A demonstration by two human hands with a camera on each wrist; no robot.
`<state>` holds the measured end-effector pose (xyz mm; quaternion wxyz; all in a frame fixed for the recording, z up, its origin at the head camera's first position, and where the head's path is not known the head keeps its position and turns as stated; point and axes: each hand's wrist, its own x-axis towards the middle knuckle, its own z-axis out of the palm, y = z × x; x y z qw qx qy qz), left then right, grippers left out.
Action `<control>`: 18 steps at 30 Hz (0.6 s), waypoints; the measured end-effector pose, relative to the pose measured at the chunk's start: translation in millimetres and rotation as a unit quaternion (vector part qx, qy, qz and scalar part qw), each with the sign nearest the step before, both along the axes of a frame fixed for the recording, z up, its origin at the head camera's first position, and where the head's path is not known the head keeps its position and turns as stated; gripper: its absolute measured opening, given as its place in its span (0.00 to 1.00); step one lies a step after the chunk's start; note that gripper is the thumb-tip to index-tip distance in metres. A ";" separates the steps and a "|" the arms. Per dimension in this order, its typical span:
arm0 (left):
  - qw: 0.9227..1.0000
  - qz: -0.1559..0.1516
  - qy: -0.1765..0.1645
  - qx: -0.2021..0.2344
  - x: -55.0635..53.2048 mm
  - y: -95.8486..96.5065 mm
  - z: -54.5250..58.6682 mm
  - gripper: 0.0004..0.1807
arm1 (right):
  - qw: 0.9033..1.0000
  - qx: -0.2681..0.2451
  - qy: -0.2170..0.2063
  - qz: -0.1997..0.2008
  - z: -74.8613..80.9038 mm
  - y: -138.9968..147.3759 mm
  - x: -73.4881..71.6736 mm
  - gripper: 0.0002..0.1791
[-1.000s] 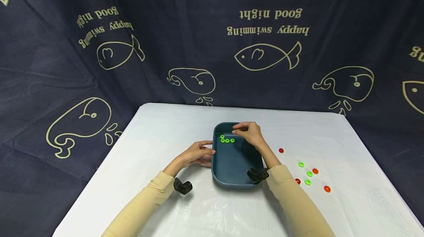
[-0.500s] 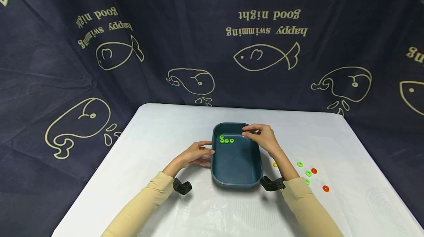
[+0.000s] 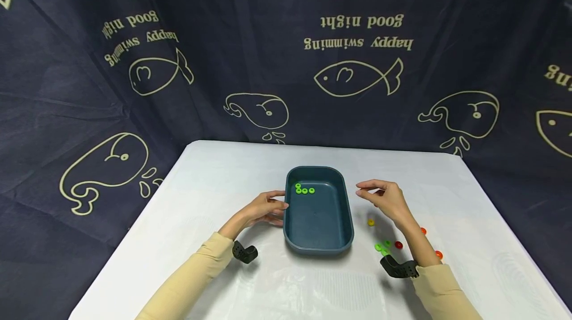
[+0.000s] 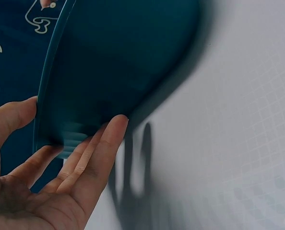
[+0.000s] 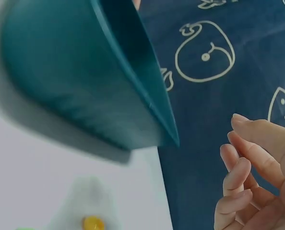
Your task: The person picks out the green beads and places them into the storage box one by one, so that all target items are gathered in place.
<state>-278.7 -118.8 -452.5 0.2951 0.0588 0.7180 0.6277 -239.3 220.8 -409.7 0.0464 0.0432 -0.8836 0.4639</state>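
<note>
A dark teal bin (image 3: 317, 228) stands mid-table, with several small green rings (image 3: 305, 191) inside near its far left corner. At its left wall is my left hand (image 3: 263, 208); in the left wrist view, the thumb meets the rim while fairly straight fingers touch the outer wall. To the right of the bin, my right hand (image 3: 386, 200) is raised above the table and apart from it. Its fingers are loosely bent, thumb close to the index finger (image 5: 253, 153), and nothing shows between them.
Below the right hand and forearm lie a yellow bead (image 3: 371, 222), several green rings (image 3: 378, 247), a dark red bead (image 3: 398, 245) and orange-red rings (image 3: 439, 255). The forearm may cover others. A dark printed cloth (image 3: 250, 56) hangs behind the white table (image 3: 223, 161).
My right hand has moved from over the bin's far end out to the right, past its rim. The left hand stays at the left wall. The green rings in the bin look unchanged.
</note>
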 end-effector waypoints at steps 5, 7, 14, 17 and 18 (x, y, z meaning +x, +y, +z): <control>1.000 -0.003 -0.004 0.000 0.4 0.3 -0.9 0.34 | 1.000 0.017 0.007 -0.014 -4.6 14.6 12.5 0.19; 1.000 -0.003 -0.006 0.002 0.5 0.7 -0.5 0.34 | 0.999 0.024 0.013 -0.020 -6.5 20.9 16.9 0.18; 1.000 -0.004 -0.009 0.001 -0.8 1.3 0.7 0.35 | 0.998 0.040 0.009 -0.046 -12.7 42.8 26.5 0.17; 1.000 -0.003 -0.009 -0.001 -1.3 1.0 0.5 0.35 | 0.997 0.040 0.004 -0.063 -17.5 51.5 28.9 0.19; 1.000 -0.002 -0.009 -0.003 -1.2 1.1 0.6 0.35 | 0.997 0.041 0.001 -0.064 -20.0 55.1 29.5 0.20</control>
